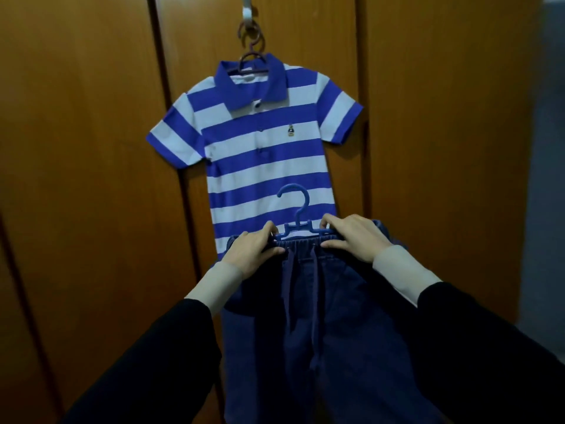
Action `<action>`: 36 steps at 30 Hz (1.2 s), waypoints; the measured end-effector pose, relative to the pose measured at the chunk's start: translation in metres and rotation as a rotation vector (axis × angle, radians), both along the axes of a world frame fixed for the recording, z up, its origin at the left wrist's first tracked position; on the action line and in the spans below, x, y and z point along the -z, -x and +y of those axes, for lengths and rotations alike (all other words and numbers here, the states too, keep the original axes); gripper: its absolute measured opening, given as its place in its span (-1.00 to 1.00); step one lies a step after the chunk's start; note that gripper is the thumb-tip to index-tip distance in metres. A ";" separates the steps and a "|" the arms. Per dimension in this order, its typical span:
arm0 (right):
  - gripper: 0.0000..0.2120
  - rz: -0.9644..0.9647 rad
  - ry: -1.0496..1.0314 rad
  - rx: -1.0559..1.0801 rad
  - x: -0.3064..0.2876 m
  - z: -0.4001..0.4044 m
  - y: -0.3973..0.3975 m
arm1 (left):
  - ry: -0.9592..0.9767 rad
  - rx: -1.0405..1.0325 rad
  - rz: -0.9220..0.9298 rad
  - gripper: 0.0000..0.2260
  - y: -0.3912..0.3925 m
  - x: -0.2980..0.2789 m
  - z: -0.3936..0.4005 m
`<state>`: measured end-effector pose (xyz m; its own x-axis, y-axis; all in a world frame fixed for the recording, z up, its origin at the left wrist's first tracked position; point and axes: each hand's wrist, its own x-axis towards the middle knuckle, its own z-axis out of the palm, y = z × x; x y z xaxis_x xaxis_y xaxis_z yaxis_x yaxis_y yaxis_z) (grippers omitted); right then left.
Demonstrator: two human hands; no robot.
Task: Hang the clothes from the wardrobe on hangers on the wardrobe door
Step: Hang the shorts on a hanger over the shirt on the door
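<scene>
A blue-and-white striped polo shirt (260,142) hangs on a dark hanger (251,58) from a white over-door hook (248,9) on the brown wardrobe door (305,32). In front of its lower hem I hold dark blue jeans (333,332) on a bright blue plastic hanger (298,209), whose hook points up and is free. My left hand (255,250) grips the left end of the elastic waistband and hanger. My right hand (354,235) grips the right end. The drawstrings dangle down the middle.
Brown wooden wardrobe panels (91,148) fill the view left and right of the hung shirt. A grey wall strip (544,179) shows at the far right edge. Black sleeves with pale cuffs cover both forearms.
</scene>
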<state>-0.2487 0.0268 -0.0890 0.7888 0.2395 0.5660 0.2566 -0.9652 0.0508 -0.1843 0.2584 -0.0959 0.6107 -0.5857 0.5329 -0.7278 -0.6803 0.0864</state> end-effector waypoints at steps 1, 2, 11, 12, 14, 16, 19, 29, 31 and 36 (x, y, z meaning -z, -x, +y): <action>-0.71 -0.044 0.004 0.005 -0.001 0.008 -0.010 | 0.013 -0.007 -0.019 -0.68 -0.007 -0.003 0.008; -0.71 -0.071 0.002 0.003 -0.002 0.016 -0.019 | 0.025 -0.012 -0.033 -0.68 -0.013 -0.005 0.015; -0.74 -0.164 0.037 -0.063 -0.039 0.054 -0.063 | 0.018 -0.101 -0.190 -0.72 -0.060 -0.037 0.048; -0.75 -0.185 0.048 -0.069 -0.044 0.055 -0.068 | 0.016 -0.114 -0.205 -0.72 -0.065 -0.042 0.049; -0.75 -0.234 0.072 -0.062 -0.055 0.057 -0.078 | 0.014 -0.145 -0.254 -0.72 -0.072 -0.055 0.050; -0.74 -0.279 0.092 -0.028 -0.066 0.056 -0.089 | 0.016 -0.164 -0.306 -0.73 -0.079 -0.071 0.050; -0.75 -0.402 0.127 0.019 -0.083 0.052 -0.104 | 0.039 -0.148 -0.357 -0.72 -0.087 -0.096 0.048; -0.68 -0.573 0.172 -0.039 -0.190 0.022 -0.144 | 0.016 -0.212 -0.649 -0.71 -0.123 -0.197 0.023; -0.66 -0.586 0.168 -0.062 -0.213 0.016 -0.151 | 0.028 -0.230 -0.703 -0.72 -0.128 -0.218 0.018; -0.67 -0.610 0.142 -0.093 -0.261 0.005 -0.166 | 0.003 -0.206 -0.737 -0.71 -0.134 -0.268 0.010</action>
<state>-0.0829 0.0320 0.1718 0.3064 0.3970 0.8652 0.2233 -0.9135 0.3401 -0.0499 0.2684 0.1721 0.1930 -0.4968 0.8462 -0.4564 -0.8089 -0.3708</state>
